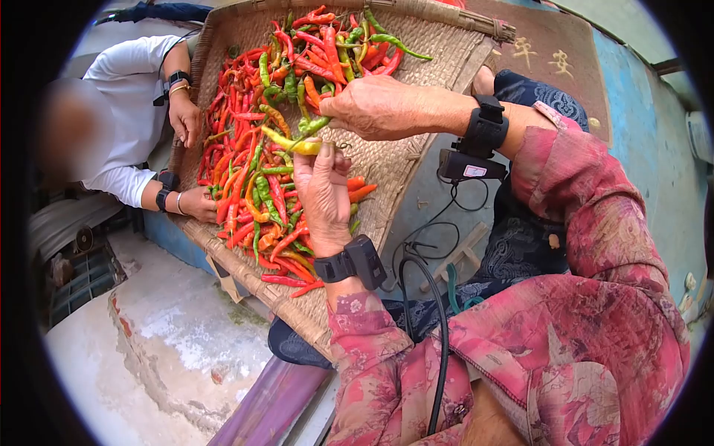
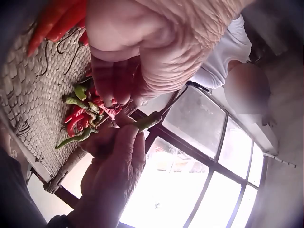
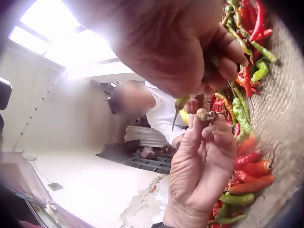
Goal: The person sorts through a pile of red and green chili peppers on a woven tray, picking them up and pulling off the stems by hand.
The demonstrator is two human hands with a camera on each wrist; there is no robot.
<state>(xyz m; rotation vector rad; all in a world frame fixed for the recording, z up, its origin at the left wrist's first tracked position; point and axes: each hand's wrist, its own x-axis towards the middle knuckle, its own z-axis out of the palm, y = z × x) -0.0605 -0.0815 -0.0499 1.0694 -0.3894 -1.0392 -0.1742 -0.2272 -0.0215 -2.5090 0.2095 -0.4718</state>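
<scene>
A yellow-green chili pepper point(image 1: 288, 143) is pinched between the thumb and fingers of my left hand point(image 1: 325, 195), over the pile. Just above it, my right hand point(image 1: 383, 108) pinches a green chili pepper point(image 2: 150, 121) by the fingertips, its thin stem sticking out. The two hands are close together. Beneath them a heap of chili peppers point(image 1: 245, 156), mostly red with some green and orange, lies on a flat woven tray point(image 1: 390, 160). In the right wrist view, the left fingertips hold a shrivelled brownish end point(image 3: 205, 115).
Across the tray sits another person in a white top point(image 1: 130, 78), one hand point(image 1: 198, 204) at the peppers and the other hand point(image 1: 184, 120) over the tray's edge. Black cables point(image 1: 407, 260) hang beside my legs. A wooden stool-like piece point(image 1: 462, 256) stands on the floor.
</scene>
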